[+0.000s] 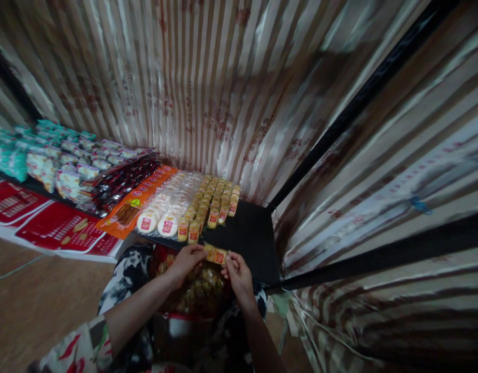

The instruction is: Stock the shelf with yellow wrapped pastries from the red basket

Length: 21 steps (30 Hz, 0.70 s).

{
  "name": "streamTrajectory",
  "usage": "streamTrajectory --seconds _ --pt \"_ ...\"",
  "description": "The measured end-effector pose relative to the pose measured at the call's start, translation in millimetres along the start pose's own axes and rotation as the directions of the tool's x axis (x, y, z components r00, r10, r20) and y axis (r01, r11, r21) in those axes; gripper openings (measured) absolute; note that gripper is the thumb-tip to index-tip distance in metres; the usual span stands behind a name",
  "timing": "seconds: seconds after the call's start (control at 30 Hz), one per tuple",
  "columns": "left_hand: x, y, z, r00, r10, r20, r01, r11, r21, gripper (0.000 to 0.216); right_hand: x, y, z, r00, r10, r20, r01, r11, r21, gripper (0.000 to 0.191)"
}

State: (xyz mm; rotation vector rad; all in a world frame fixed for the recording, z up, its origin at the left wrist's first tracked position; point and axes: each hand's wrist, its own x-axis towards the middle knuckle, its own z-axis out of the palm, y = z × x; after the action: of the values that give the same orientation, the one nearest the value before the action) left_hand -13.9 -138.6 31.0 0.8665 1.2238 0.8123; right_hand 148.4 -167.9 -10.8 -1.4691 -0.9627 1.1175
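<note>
Currently holds a yellow packet point(216, 255) nearly level between both hands, above a container point(188, 315) and near the front edge of a black shelf point(256, 248). Pinches one short end in the left grip point(187, 261), thumb against fingers, and the opposite end in the right grip point(237, 274). Bears an orange-red label, too blurred to read. Taking the packet as the clock's centre, has the container at six, between patterned trousers point(126, 274), with wrapped pieces point(203, 294) inside, dim and partly hidden. At twelve, on the shelf, finds close rows of small yellow packs point(207, 202), with labels on the nearest ones. Just beside these, between ten and eleven, finds rows of round white packs point(164, 207), two in front with red labels. Farther off toward ten, meets an orange pouch point(130, 202), a stack of dark red packs point(126, 173), then pale packs point(73, 166) and teal packs point(9, 160) well apart from both hands. Between nine and ten, shows a red printed box point(63, 228) in front of the pale packs. Behind the shelf, at twelve, has striped sheeting point(223, 77); also a slanted dark pole point(357, 106) between one and two, and another pole point(378, 255) at three. Wears a flowered sleeve point(81, 347) at eight.
</note>
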Motion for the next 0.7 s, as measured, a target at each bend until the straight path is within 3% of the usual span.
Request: streamTrajectory --seconds 0.1,0.23,0.33,0.43,0.53,0.7 --pt "13 10 8 0.987 0.157 -0.028 -0.149 0.97 0.192 0.016 0 -2 -7 0.998 -0.059 0.016 0.061 0.98 -0.188 0.044" --pt "28 23 23 0.981 0.177 0.076 -0.191 0.938 0.288 0.011 7 -13 -16 0.963 -0.266 -0.046 0.185 0.774 -0.606 0.036" --pt "38 31 34 0.963 0.246 0.115 -0.271 0.883 0.383 0.007 16 -19 -20 0.906 -0.422 -0.019 0.284 0.643 -0.712 0.044" --pt "45 41 44 0.922 0.361 0.139 -0.374 0.74 0.559 0.009 27 -19 -23 0.853 -0.52 0.028 0.362 0.553 -0.75 0.047" --pt "53 53 54 0.894 0.406 0.19 -0.419 0.61 0.673 0.013 39 -17 -26 0.855 -0.515 0.057 0.39 0.568 -0.724 0.042" --pt "71 61 71 0.91 0.376 0.173 -0.391 0.645 0.656 0.019 62 -12 -27 0.924 -0.383 0.0 0.279 0.672 -0.687 0.042"
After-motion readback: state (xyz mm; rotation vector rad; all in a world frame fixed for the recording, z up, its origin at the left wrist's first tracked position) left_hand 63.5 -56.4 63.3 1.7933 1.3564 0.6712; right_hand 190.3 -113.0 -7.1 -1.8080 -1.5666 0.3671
